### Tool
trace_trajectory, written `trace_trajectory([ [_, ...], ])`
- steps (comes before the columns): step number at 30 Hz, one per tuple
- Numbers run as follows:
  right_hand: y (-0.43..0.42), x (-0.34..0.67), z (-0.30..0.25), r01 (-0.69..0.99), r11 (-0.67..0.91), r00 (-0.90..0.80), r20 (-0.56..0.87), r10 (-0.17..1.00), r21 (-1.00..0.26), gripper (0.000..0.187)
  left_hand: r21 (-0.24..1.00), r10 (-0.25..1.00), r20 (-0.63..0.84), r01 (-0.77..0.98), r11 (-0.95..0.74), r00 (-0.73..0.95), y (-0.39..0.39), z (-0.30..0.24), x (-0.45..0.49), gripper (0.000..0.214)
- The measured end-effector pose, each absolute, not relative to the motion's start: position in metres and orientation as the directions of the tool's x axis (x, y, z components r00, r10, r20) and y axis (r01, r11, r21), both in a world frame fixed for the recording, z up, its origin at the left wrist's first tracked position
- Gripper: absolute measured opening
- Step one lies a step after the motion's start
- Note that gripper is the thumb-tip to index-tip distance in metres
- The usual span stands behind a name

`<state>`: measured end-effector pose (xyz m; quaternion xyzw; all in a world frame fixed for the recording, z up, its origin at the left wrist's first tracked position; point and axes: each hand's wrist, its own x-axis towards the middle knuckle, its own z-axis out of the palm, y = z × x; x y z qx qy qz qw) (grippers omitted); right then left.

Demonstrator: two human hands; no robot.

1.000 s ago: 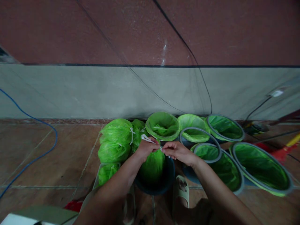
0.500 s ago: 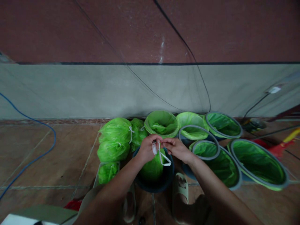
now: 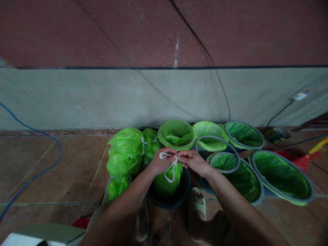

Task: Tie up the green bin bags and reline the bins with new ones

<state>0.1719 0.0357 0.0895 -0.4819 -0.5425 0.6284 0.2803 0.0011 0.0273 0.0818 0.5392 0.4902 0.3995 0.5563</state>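
A filled green plastic bag [image 3: 167,182] sits inside a dark blue bucket [image 3: 182,196] on the floor in front of me. A white string [image 3: 170,168] runs around the bag's gathered neck, one end looping down over the bag. My left hand [image 3: 161,161] pinches the string on the left side of the neck. My right hand [image 3: 193,161] pinches it on the right side, fingertips almost touching the left hand. Both hands are closed.
Tied green bags [image 3: 126,143] are piled to the left by the wall. Several bag-lined buckets [image 3: 280,176] stand open to the right. A blue cable [image 3: 46,164] curves over the tiled floor at left. My sandalled foot [image 3: 197,203] rests beside the bucket.
The hands stayed at the bag's neck, working the white string. The loop that hung low on the right has been drawn in, and an end now sticks up over the left hand.
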Motion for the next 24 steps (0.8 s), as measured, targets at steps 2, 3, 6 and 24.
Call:
trace_trajectory([
  [2, 0.037, 0.173, 0.085, 0.224, -0.207, -0.358, -0.278, 0.891, -0.952, 0.028, 0.987, 0.97, -0.15, 0.088, 0.135, 0.193, 0.029, 0.08, 0.0, 0.011],
  [3, 0.038, 0.174, 0.084, 0.261, -0.175, -0.347, -0.262, 0.901, -0.949, 0.025, 0.984, 0.968, -0.163, 0.1, 0.147, 0.189, 0.03, 0.079, 0.0, 0.01],
  [6, 0.039, 0.177, 0.08, 0.428, -0.059, -0.333, -0.219, 0.917, -0.902, 0.021, 0.971, 0.969, -0.18, 0.187, 0.147, 0.17, 0.033, 0.071, -0.001, 0.012],
  [24, 0.027, 0.177, 0.07, 0.801, 0.211, -0.404, -0.246, 0.881, -0.561, 0.076, 0.89, 0.935, -0.314, 0.393, 0.231, 0.162, 0.033, 0.041, -0.001, 0.016],
])
